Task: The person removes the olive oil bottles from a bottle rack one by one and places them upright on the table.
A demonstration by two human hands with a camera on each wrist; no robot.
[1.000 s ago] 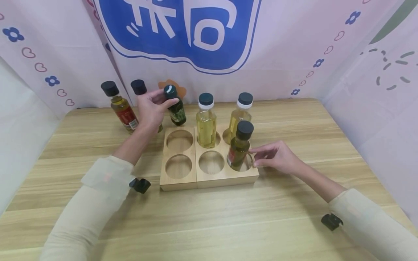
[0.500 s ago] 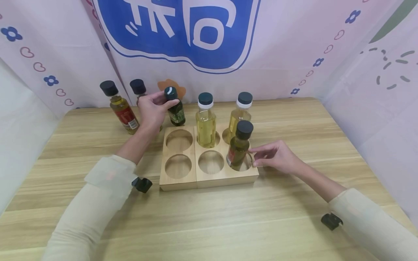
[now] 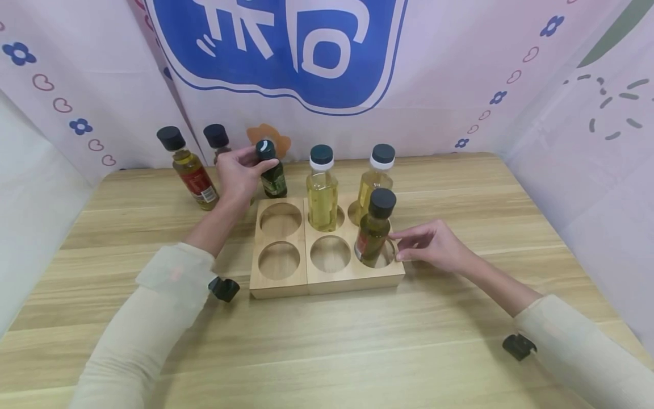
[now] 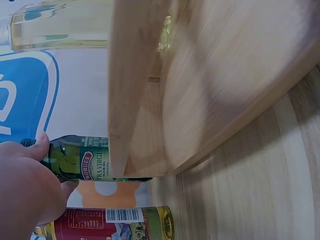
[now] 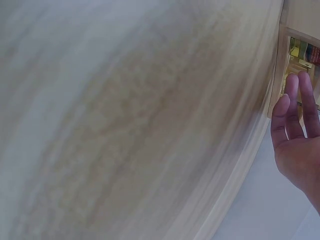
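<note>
Our left hand (image 3: 239, 170) grips a small dark green bottle (image 3: 271, 170) near its cap, fingers curled round the neck, holding it just behind the far-left hole of the wooden rack (image 3: 286, 284). In the left wrist view the same green bottle (image 4: 92, 162) shows its label beside the rack's edge (image 4: 120, 100), with our left hand (image 4: 25, 190) wrapped over its upper part.

Our right hand (image 3: 434, 247) rests on the surface (image 3: 357, 352) at the right side of the rack, fingers relaxed and stretched toward a brown bottle with a red label (image 3: 375, 230) that stands in the near-right hole — the fingertips reach the rack's edge just beside that bottle, but we cannot tell whether they touch the glass. The right wrist view shows those fingers (image 5: 295, 110) straight and holding nothing.

Two pale yellow bottles stand in the far row of the rack: one in the far-middle hole (image 3: 322, 190), one in the far-right hole (image 3: 377, 176). Three holes stand open — far-left, near-left and near-middle.

On the surface to the far left, outside the rack, stands an amber bottle with a red label (image 3: 189, 167), and another black-capped bottle (image 3: 217, 136) sits partly hidden behind our left hand.
</note>
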